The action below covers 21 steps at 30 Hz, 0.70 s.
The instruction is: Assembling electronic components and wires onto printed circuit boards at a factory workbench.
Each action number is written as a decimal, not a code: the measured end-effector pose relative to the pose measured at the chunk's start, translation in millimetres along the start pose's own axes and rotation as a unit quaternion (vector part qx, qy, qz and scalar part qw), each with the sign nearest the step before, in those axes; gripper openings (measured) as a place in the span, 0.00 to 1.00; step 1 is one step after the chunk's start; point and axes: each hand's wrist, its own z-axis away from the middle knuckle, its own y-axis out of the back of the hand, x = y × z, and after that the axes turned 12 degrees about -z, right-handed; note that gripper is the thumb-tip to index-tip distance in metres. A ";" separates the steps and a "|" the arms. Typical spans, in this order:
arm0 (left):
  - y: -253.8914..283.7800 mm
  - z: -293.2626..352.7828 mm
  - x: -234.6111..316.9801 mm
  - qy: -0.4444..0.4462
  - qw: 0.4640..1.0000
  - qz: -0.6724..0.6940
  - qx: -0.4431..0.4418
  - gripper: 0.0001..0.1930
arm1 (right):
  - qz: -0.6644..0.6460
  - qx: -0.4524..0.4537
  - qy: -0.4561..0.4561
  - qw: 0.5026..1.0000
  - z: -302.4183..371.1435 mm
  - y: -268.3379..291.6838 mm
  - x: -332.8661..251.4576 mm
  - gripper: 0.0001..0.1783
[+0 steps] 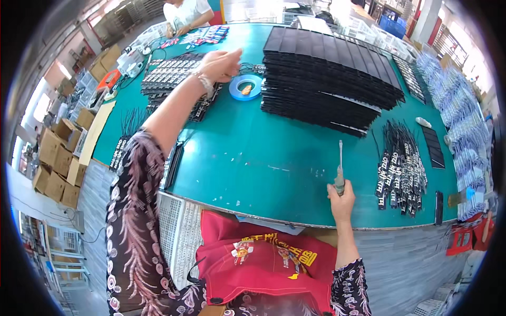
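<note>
So one slim screwdriver (pixel 340 176) is gripped in the right hand (pixel 341 200) over the near side of the green table (pixel 253 179), shaft pointed away from the body, toward the big block of black panels (pixel 327 68). The left hand (pixel 220 66) is held way off at the back left, fingers partly curled; whether anything's pinched there can't be told. The back-left pile of printed strips (pixel 168 78) is just left of that hand, so the left is nearer to it, the screwdriver being well apart. Count-wise: one screwdriver, one blue tape roll (pixel 233 89), one panel block, plus three bunches of strips if the right-hand bunch (pixel 403 176) and far-left bunch (pixel 117 152) are included; single strips can't be counted.
</note>
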 end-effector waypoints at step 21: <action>-306.6 32.0 145.9 -0.202 0.954 0.187 -0.118 0.10 | -0.083 -0.020 -0.048 0.995 -65.4 286.8 56.1 0.12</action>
